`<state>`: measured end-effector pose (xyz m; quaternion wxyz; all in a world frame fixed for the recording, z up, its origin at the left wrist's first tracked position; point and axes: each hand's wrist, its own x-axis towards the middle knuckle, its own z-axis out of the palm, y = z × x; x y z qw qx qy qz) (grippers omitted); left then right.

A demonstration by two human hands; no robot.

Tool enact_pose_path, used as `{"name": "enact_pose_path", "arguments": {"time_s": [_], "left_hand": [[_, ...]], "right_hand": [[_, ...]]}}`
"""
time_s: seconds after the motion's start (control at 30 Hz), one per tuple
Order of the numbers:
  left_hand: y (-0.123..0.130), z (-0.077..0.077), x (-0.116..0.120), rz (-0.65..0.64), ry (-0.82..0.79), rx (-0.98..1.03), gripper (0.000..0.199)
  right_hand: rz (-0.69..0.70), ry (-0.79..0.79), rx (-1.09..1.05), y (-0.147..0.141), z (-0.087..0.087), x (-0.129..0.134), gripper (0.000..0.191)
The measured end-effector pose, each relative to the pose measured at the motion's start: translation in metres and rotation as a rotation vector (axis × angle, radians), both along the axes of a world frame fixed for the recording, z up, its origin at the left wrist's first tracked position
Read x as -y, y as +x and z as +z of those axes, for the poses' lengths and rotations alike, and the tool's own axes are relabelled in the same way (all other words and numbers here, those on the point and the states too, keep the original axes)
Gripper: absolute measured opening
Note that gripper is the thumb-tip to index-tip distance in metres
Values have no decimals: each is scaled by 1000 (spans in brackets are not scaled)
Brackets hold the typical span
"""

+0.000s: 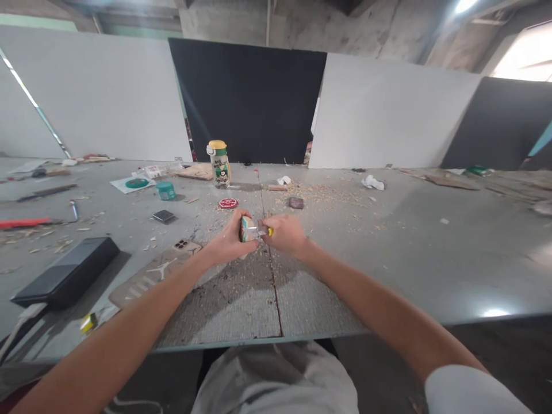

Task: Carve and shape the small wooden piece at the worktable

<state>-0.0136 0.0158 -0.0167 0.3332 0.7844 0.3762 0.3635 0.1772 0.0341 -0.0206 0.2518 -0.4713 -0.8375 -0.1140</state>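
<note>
Over the middle of the table, my left hand (230, 241) is closed around a small pale piece with teal markings (245, 229). Its exact kind I cannot make out. My right hand (284, 233) grips a small tool with a metal blade and a yellow handle (269, 232), most of it hidden by the fingers. The blade points left and meets the pale piece, or lies very close to it. Just beyond the hands lie a round red lid (228, 203) and a small dark brownish block (296, 202).
Wood shavings (319, 195) litter the table (409, 247). A yellow-lidded bottle (219, 164) stands behind the hands, a teal jar (165, 190) to its left. By my left arm lie a phone in a beige case (150, 270) and a black power bank (66, 273) with a cable.
</note>
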Motion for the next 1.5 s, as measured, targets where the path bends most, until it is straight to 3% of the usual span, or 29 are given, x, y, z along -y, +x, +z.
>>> {"name": "enact_pose_path", "arguments": {"time_s": [0.23,0.53,0.7,0.83,0.97,1.23,1.4,1.5], "left_hand": [[0,-4,-1,-134,-100,37,45],[-6,-1,-6,-224,-129,100,42],[-11,1,-2,-370,-253,181,42],[-11,2,0,-357,-267,198,43],[-10,-1,-3,-358,-286,206,46],[-10,-7,-5,-384,-242,152,53],[-10,-7,-5,-420,-228,139,51],[-8,-4,-2,-366,-199,130,48]], "right_hand": [[52,-10,75,-5,3,7,18],[-6,32,-13,-5,8,-2,18],[-274,70,-210,41,5,-31,26],[-344,62,-236,73,-1,-43,25],[-256,55,-199,55,-3,-34,26],[67,-24,14,-4,8,11,15],[68,-50,99,-7,11,18,16],[42,-47,109,-6,13,19,16]]}}
